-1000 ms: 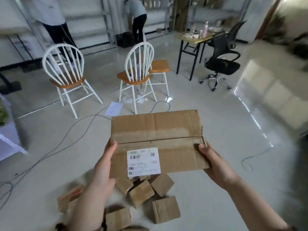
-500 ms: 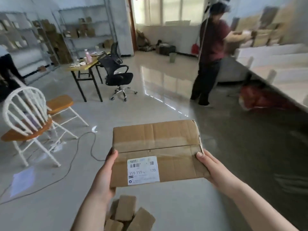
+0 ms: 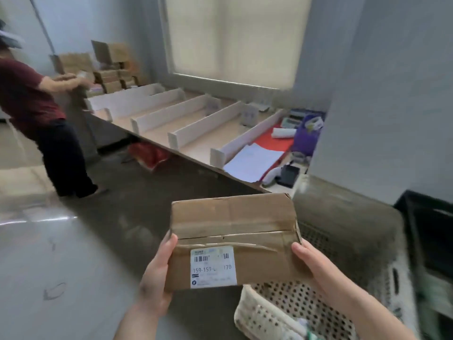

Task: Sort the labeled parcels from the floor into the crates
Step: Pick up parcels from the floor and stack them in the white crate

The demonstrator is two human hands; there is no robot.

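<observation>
Grey polished floor [image 3: 61, 266] runs up to a long bench [image 3: 201, 146] split by white dividers, where another person [image 3: 31, 111] works at the far end. Closer to me, I have the parcel [image 3: 235, 224] up in the air between both hands, label [image 3: 213, 266] facing me. It hangs over the near edge of a cream perforated crate [image 3: 247, 305], with a bigger grey crate [image 3: 355, 241] just behind and a black crate [image 3: 426, 241] at the far right.

My left hand [image 3: 157, 273] grips the left end and my right hand [image 3: 316, 266] grips the right end. Both thumbs lie on top; the fingers underneath are hidden.

I judge this flat carton to be light, since an end pinch keeps it level. Its corrugated board is creased and dented, so the top panel will probably give under pressure, while the edges look stiffer. Matt cardboard should not slip, though the taped seam may. I would hold it by the short ends, clear of the label.
</observation>
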